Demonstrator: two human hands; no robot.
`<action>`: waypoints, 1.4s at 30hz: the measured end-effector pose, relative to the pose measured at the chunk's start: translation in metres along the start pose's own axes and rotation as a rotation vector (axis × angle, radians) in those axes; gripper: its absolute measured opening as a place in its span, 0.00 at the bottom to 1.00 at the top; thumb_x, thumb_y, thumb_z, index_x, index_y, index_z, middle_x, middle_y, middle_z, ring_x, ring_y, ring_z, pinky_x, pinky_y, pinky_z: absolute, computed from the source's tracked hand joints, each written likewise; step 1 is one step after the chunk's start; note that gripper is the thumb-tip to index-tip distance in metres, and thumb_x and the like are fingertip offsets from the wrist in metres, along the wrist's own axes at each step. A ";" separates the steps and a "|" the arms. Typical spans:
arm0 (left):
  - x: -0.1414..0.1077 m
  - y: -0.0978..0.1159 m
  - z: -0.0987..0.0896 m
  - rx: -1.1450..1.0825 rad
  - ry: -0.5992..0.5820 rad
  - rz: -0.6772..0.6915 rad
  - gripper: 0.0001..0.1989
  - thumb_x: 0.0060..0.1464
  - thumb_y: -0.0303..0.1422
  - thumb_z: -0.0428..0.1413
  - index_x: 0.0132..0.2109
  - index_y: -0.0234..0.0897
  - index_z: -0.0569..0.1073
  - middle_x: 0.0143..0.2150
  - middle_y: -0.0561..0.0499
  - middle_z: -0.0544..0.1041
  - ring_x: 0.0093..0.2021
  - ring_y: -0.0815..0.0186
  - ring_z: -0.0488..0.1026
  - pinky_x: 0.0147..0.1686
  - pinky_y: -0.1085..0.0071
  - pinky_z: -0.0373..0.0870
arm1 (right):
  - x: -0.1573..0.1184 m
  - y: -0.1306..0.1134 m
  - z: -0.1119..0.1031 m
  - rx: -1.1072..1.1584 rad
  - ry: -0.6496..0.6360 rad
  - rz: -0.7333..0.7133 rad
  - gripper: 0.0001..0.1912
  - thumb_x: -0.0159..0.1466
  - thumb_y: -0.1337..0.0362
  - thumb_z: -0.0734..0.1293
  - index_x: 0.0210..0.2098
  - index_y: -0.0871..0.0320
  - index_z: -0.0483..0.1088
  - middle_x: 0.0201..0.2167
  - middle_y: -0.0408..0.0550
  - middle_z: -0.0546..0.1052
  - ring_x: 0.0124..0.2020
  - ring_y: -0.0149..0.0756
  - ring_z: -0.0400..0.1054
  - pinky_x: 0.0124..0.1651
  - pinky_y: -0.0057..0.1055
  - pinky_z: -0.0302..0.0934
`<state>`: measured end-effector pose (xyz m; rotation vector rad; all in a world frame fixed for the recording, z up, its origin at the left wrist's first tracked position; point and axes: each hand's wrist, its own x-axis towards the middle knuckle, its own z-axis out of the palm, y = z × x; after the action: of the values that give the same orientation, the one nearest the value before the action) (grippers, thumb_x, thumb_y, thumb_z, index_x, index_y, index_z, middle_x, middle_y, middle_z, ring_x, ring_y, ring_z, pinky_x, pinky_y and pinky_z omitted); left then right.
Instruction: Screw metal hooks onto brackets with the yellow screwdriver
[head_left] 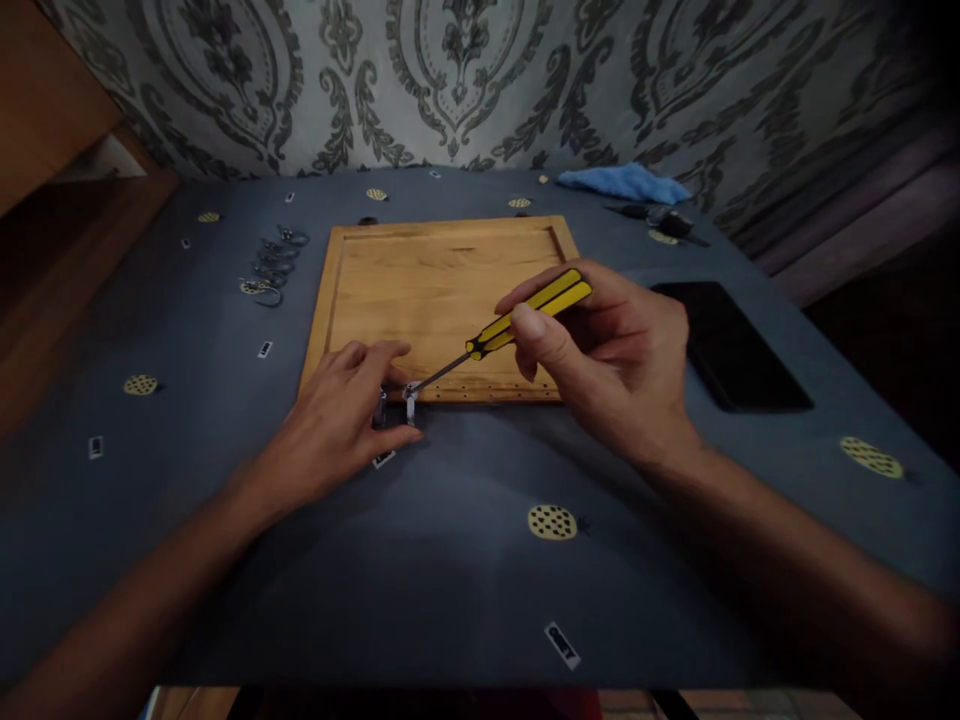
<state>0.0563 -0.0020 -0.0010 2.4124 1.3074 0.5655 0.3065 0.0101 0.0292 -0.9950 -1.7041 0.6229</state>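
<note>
My right hand point(615, 360) grips the yellow-and-black handle of a screwdriver point(532, 312). The shaft slants down to the left, its tip at a small metal hook point(411, 402) on the front edge of a wooden board point(450, 290). My left hand point(341, 415) curls around that hook, thumb below and fingers above, steadying it against the board. Another hook point(381, 405) sits just left of it, partly hidden by my fingers. Small dark holes run along the board's front edge to the right. Whether a screw is under the tip is too small to tell.
Several loose metal hooks point(274, 262) lie in a row left of the board. A black tablet-like slab point(731, 345) lies on the right, with a dark tool point(667, 220) and a blue cloth point(626, 184) behind. A patterned wall bounds the blue-grey tablecloth point(465, 590).
</note>
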 end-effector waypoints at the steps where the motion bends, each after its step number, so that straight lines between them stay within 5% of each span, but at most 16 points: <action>1: 0.000 0.000 0.000 0.000 0.005 -0.005 0.33 0.57 0.35 0.71 0.65 0.43 0.66 0.53 0.48 0.84 0.58 0.50 0.76 0.58 0.52 0.73 | 0.000 -0.001 0.001 -0.002 -0.001 -0.008 0.26 0.70 0.37 0.69 0.35 0.54 0.74 0.28 0.42 0.71 0.24 0.29 0.65 0.29 0.30 0.63; 24: -0.001 0.002 0.002 -0.002 0.000 -0.039 0.37 0.55 0.33 0.74 0.67 0.42 0.65 0.54 0.48 0.82 0.58 0.49 0.75 0.58 0.52 0.72 | 0.003 -0.003 0.005 0.014 -0.104 -0.096 0.17 0.71 0.49 0.74 0.35 0.54 0.73 0.28 0.40 0.73 0.27 0.29 0.67 0.30 0.28 0.62; 32: 0.001 0.003 0.002 0.001 -0.017 -0.049 0.35 0.56 0.36 0.73 0.64 0.41 0.67 0.51 0.47 0.81 0.55 0.48 0.75 0.55 0.51 0.73 | 0.024 -0.016 0.021 -0.091 -0.166 -0.179 0.25 0.68 0.45 0.75 0.28 0.53 0.66 0.28 0.44 0.72 0.28 0.34 0.65 0.30 0.35 0.59; 38: 0.003 0.003 0.003 -0.010 0.010 0.006 0.29 0.55 0.33 0.72 0.59 0.39 0.68 0.47 0.48 0.80 0.54 0.49 0.76 0.56 0.52 0.74 | 0.041 -0.022 0.036 0.170 -0.314 -0.101 0.18 0.68 0.51 0.77 0.39 0.54 0.68 0.36 0.41 0.76 0.25 0.27 0.67 0.25 0.27 0.62; 42: 0.003 0.005 0.002 0.007 0.004 -0.026 0.28 0.55 0.33 0.72 0.57 0.39 0.69 0.47 0.48 0.79 0.53 0.49 0.76 0.54 0.53 0.75 | 0.056 -0.023 0.030 0.190 -0.528 -0.081 0.14 0.73 0.53 0.73 0.50 0.55 0.71 0.31 0.37 0.75 0.26 0.26 0.73 0.30 0.24 0.69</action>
<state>0.0623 -0.0026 0.0004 2.3976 1.3427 0.5594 0.2634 0.0470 0.0653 -0.6543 -2.0805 1.0389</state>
